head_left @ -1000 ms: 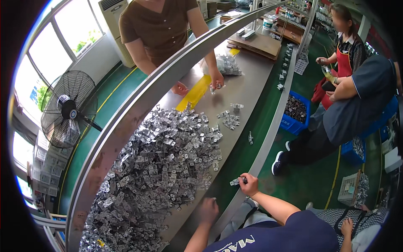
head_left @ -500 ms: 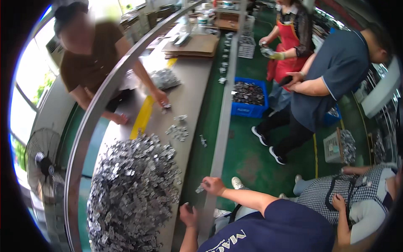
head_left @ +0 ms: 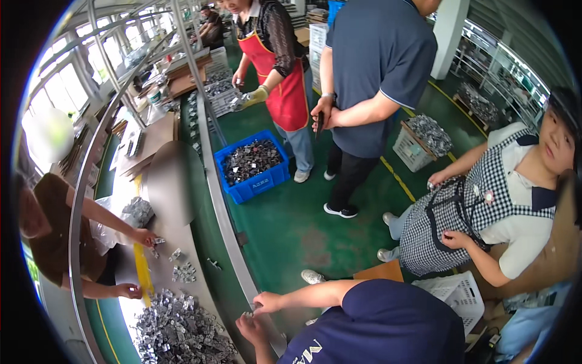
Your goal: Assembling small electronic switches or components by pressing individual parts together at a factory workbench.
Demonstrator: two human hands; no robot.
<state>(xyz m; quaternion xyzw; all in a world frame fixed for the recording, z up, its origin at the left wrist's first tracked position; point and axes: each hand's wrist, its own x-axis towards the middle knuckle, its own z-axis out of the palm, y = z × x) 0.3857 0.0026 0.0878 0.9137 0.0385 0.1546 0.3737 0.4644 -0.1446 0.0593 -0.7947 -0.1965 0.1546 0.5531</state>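
Observation:
My right hand (head_left: 267, 302) reaches across from the lower right with fingers pinched. Close below it, my left hand (head_left: 251, 329) is closed too, thumb and fingertips together. A small shiny metal part (head_left: 247, 314) shows at the fingertips where my hands nearly meet; its shape is too small to read. Both hands are beside the metal rail (head_left: 233, 242) along the bench's edge. A large heap of small silvery metal parts (head_left: 179, 333) lies on the bench left of my hands. Farther up the bench is a smaller cluster of the same parts (head_left: 183, 273).
Across the bench a co-worker's hand (head_left: 144, 237) touches small parts. A dark green strip (head_left: 212, 288) runs beside the bench. On the floor stand a blue crate (head_left: 251, 189) of parts and white baskets (head_left: 458, 297). Several people stand nearby, one in a checkered apron (head_left: 461, 209).
My view has swung to the right. My hands, apart before with a metal part in the right, are now close together. The co-worker across the bench still handles parts.

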